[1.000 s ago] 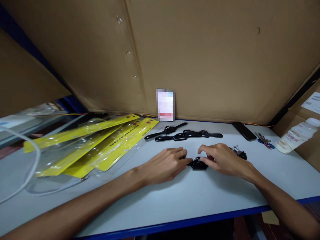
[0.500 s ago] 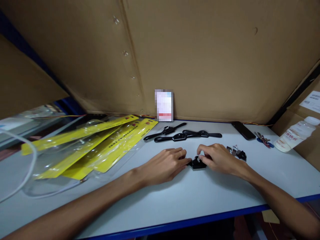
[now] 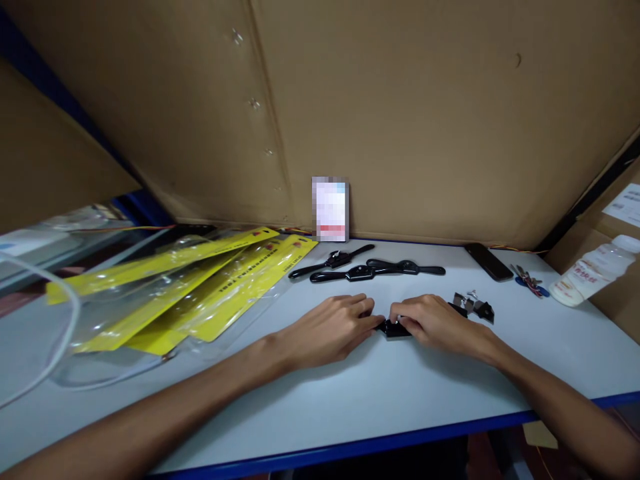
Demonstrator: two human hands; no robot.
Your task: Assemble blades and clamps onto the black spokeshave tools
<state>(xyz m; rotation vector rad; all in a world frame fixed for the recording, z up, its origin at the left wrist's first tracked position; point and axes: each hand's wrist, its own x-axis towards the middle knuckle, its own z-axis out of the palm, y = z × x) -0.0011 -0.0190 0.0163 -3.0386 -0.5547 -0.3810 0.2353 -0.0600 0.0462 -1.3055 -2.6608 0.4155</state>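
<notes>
Apparently midway: lower centre, the left hand (image 3: 343, 325) grips a spokeshave (image 3: 397, 331), the right hand (image 3: 434, 320) pinches its screw (image 3: 398, 319); loose metal parts (image 3: 484, 311), right of centre, lie unfitted

the right hand (image 3: 434, 320) sits lower and a little further left than a second ago, its thumb and forefinger drawn in from a wider gap to close about the small bright screw (image 3: 398, 320) on the spokeshave (image 3: 396, 331). the hand now covers more of the tool's black body, while the loose metal parts (image 3: 484, 311) behind it show more fully.
</notes>
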